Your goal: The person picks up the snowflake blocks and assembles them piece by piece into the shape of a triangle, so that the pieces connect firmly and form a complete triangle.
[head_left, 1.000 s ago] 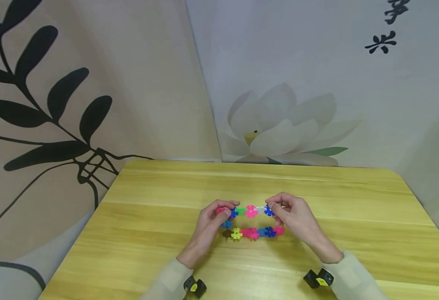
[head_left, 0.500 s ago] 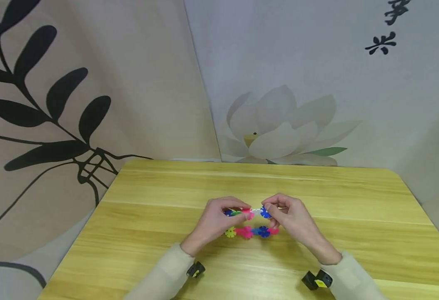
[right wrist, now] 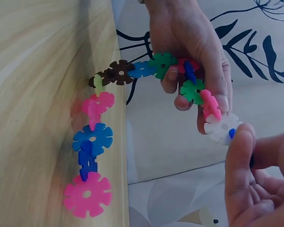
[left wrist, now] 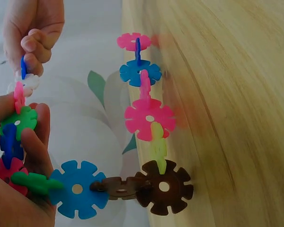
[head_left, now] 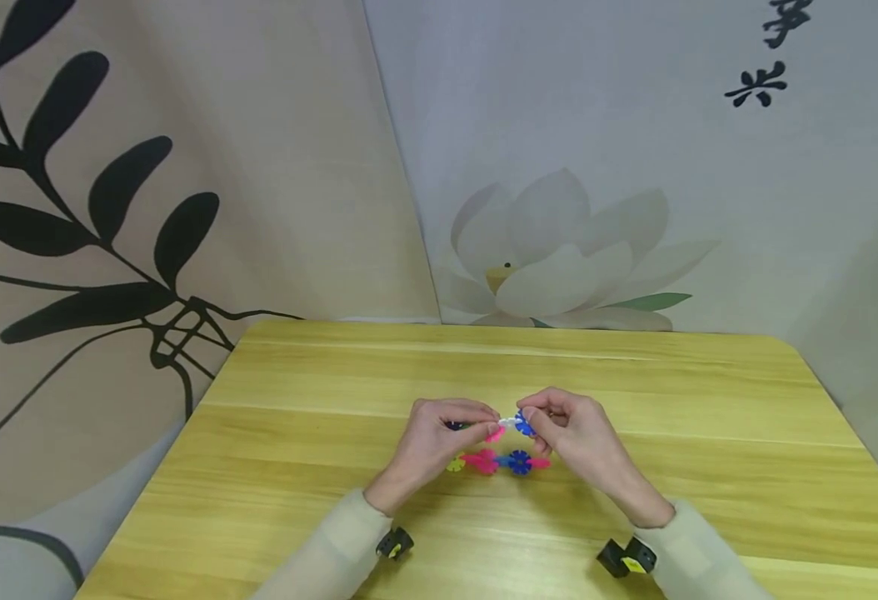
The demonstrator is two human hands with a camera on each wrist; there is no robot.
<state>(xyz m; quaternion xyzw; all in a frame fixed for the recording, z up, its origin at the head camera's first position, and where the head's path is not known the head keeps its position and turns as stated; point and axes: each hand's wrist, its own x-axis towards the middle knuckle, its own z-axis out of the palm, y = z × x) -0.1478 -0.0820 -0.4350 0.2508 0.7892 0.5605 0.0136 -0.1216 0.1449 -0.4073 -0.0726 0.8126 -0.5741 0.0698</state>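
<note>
A chain of slotted plastic snowflake discs bends between my hands in pink, green, blue, brown, yellow and white. My left hand [head_left: 424,442] grips its upper run, thumb and fingertips at a pink disc [right wrist: 210,105] beside the white disc [right wrist: 222,128]. With thumb and fingers my right hand [head_left: 577,433] pinches the dark blue disc [head_left: 524,424] at the end of that run, overlapping the white one. Brown discs [left wrist: 164,187] form the turn at the left. From there the lower run passes along the table to a loose-ended pink disc [right wrist: 87,195].
The wooden table [head_left: 319,375] spreads around both hands. Behind it stands a pale wall covering [head_left: 596,125] printed with a lotus and dark leaves. Small black cameras [head_left: 626,557] sit at both sleeve cuffs.
My left hand has slid right along the upper run, from the left corner to the pink disc near the white one. The right hand and the lower run have shifted slightly left.
</note>
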